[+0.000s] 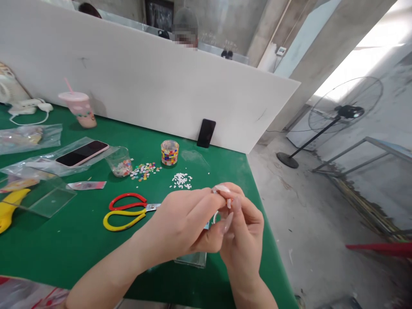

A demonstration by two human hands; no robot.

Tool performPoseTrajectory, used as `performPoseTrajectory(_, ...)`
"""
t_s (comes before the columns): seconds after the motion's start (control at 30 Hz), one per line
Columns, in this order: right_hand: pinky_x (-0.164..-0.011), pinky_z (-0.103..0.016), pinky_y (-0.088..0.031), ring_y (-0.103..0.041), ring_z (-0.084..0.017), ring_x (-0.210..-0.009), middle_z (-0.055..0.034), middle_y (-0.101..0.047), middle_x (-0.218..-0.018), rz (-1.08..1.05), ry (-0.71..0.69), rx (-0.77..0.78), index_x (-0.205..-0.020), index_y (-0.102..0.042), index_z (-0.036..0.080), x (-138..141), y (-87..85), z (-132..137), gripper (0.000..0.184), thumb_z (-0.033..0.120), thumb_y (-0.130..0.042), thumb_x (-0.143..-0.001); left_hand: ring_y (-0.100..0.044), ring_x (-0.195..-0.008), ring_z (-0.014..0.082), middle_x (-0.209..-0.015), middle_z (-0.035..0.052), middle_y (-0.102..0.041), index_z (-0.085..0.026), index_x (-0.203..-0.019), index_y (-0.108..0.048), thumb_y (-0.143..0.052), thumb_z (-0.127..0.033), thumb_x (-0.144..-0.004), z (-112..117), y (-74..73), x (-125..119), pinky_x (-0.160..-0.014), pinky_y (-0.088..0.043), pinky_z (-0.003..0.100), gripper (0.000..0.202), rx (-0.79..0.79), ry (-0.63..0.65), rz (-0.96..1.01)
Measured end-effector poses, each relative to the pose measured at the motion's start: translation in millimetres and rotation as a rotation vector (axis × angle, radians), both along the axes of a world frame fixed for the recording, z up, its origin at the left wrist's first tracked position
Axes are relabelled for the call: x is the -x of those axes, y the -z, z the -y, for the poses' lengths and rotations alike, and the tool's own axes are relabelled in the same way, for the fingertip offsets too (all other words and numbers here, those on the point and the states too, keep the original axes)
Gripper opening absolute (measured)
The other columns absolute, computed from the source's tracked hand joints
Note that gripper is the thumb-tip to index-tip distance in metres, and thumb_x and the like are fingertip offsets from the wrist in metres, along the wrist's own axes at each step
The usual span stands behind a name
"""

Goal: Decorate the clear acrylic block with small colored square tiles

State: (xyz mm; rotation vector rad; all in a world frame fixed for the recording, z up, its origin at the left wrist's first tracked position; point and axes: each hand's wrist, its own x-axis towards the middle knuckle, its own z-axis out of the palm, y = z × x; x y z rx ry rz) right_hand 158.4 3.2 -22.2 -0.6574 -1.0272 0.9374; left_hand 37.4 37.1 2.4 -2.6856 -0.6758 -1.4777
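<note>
Fingertips of my left grip and right grip come together, clamped on one small white piece; blur and overlap keep me from telling which finger bears it most. I count one pair of scissors, two phones, one mosaic-banded jar, one clear cup and one pink cup with a straw. Chips lie in two scatters, white chips and coloured chips, too many for me to number.

The piece is pale and tiny, raised above the table near its right edge, with a trace of orange-red beside it and a thin whitish curve just below, partly covered by my fingers.

Beyond my grip, the jar wears rows of red, yellow, blue and white squares. The clear cup tilts, chips inside, beside the coloured scatter. One phone leans upright against the white board; the other phone lies flat on clear plastic. A clear panel stands at my left, partly over something yellow. My left grip and forearm hide the scissors' tips and much of a glassy block beneath.
</note>
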Motion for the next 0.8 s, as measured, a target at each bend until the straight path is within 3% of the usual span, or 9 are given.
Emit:
performPoseTrajectory(0.13,-0.086,-0.026,-0.057,-0.068,-0.012,-0.093,0.002,-0.071,-0.098,0.006,-0.046,-0.016,-0.095,-0.08,0.033,-4.3,0.6,-3.7,0.013,0.03,-0.069,-0.089,-0.052,-0.049,0.0119,-0.057,-0.001,-0.057,-0.017,-0.074,-0.054,-0.041,-0.01,-0.088,1.5,-2.9,2.3,-0.044,-0.04,0.024,0.021,-0.017,0.007,-0.042)
performPoseTrajectory(0.3,-0.081,-0.028,-0.058,-0.069,-0.014,-0.089,0.0011,-0.072,-0.094,0.029,-0.001,-0.023,-0.094,-0.08,0.034,-5.0,1.8,-2.9,0.012,0.032,-0.069,-0.089,-0.05,-0.049,0.0113,-0.057,-0.0015,-0.055,-0.016,-0.072,-0.055,-0.039,-0.004,-0.083,2.8,-5.7,3.5,-0.044,-0.039,0.024,0.022,-0.032,0.003,-0.063)
performPoseTrajectory(0.7,-0.083,-0.025,-0.057,-0.068,-0.012,-0.093,0.0023,-0.073,-0.099,0.116,0.04,-0.078,-0.1,-0.078,0.033,-5.8,8.3,-2.3,0.019,0.027,-0.06,-0.095,-0.046,-0.048,0.0112,-0.056,-0.0023,-0.053,-0.016,-0.07,-0.055,-0.036,-0.005,-0.088,6.3,-6.2,4.3,-0.043,-0.037,0.025,0.028,-0.017,-0.033,-0.083)
performPoseTrajectory(0.8,-0.081,-0.027,-0.057,-0.067,-0.013,-0.093,0.0012,-0.074,-0.1,0.217,0.138,-0.134,-0.104,-0.077,0.032,-7.0,9.5,-1.8,0.021,0.026,-0.058,-0.096,-0.042,-0.046,0.0103,-0.055,-0.0036,-0.049,-0.017,-0.069,-0.053,-0.037,-0.008,-0.09,7.4,-5.4,5.5,-0.041,-0.034,0.025,0.028,0.047,-0.026,-0.07)
